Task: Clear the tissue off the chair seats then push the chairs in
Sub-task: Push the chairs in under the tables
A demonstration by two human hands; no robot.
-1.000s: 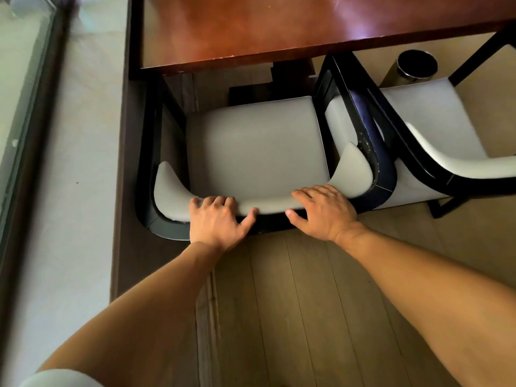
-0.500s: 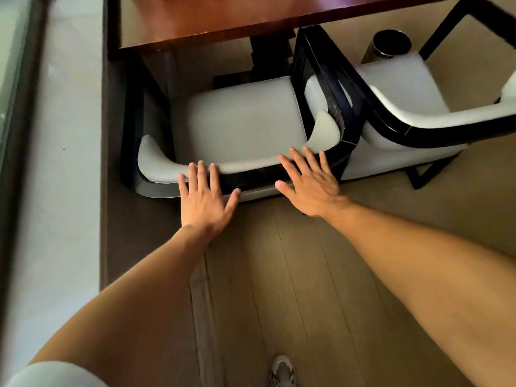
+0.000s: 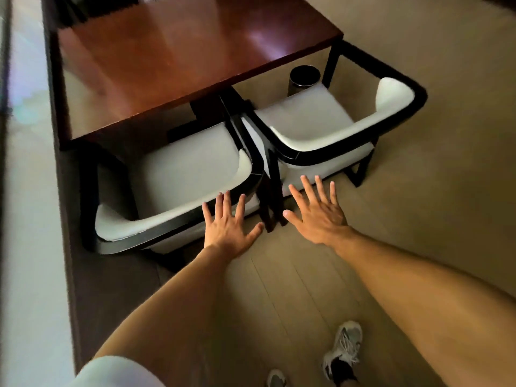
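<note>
Two black-framed chairs with white cushions stand side by side at a dark red wooden table [image 3: 173, 57]. The left chair [image 3: 184, 166] has its seat partly under the tabletop; the right chair [image 3: 310, 118] sits at the table's corner. Both seats look bare, with no tissue visible. My left hand [image 3: 227, 227] is open with fingers spread, just off the left chair's backrest. My right hand [image 3: 317, 210] is open too, hovering behind the gap between the two chairs and touching nothing.
A dark cylindrical bin [image 3: 304, 79] stands on the floor beyond the right chair. A dark strip and pale ledge [image 3: 28, 219] run along the left. Wood flooring [image 3: 293, 303] lies behind the chairs, and my shoes [image 3: 344, 350] show at the bottom.
Both hands have come off the left chair's backrest and opened with fingers spread. The view has pulled back and swung right, bringing the right chair and more tabletop into sight.
</note>
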